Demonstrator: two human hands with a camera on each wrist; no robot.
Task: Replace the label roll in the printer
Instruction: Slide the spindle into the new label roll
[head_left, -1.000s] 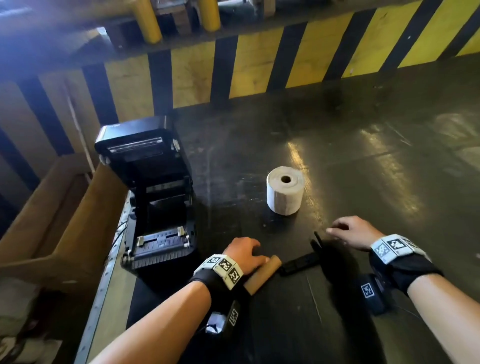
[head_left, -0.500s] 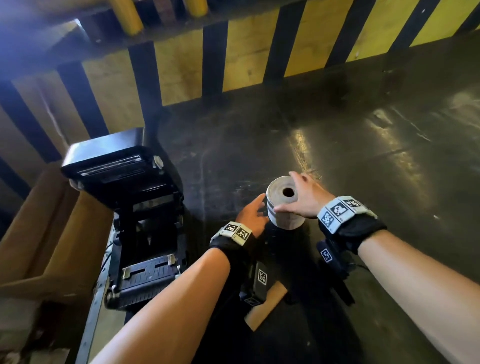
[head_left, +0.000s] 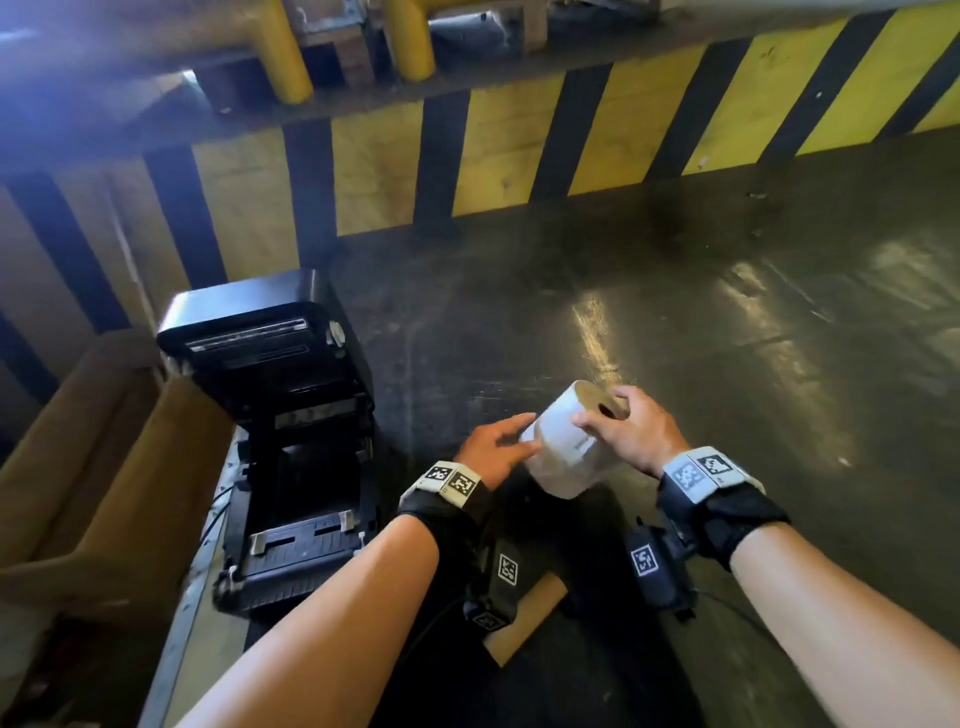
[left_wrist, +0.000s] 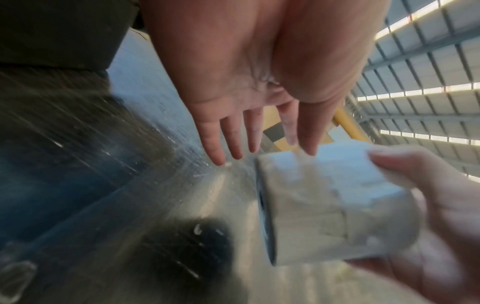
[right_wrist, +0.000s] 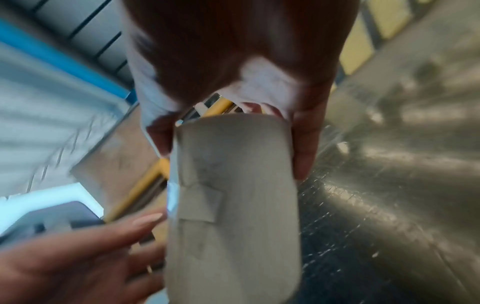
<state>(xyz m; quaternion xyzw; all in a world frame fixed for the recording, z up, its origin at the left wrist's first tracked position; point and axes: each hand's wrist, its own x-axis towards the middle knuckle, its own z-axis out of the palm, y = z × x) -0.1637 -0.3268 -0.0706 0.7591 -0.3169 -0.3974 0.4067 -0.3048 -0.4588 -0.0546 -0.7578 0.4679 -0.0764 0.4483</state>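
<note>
My right hand (head_left: 618, 426) grips a white label roll (head_left: 563, 447), lifted off the dark table (head_left: 727, 364) and tipped on its side, core hole facing up and right. In the right wrist view the roll (right_wrist: 231, 205) fills the middle, with fingers (right_wrist: 303, 156) curled round its end. My left hand (head_left: 493, 447) is open, its straight fingers (left_wrist: 233, 142) reaching toward the roll's (left_wrist: 337, 209) left end. The black label printer (head_left: 280, 441) stands open at the left, lid raised, roll bay empty. A bare brown cardboard core (head_left: 524, 623) lies on the table under my forearms.
A yellow-and-black striped barrier (head_left: 519, 145) runs along the table's far edge. A brown cardboard box (head_left: 93, 467) stands left of the printer, past the table's left edge. The table stretches away to the right.
Both hands left the cardboard core and black spindle and went to the roll. My right hand has lifted the roll off the table and tipped it sideways; my left hand follows beside it.
</note>
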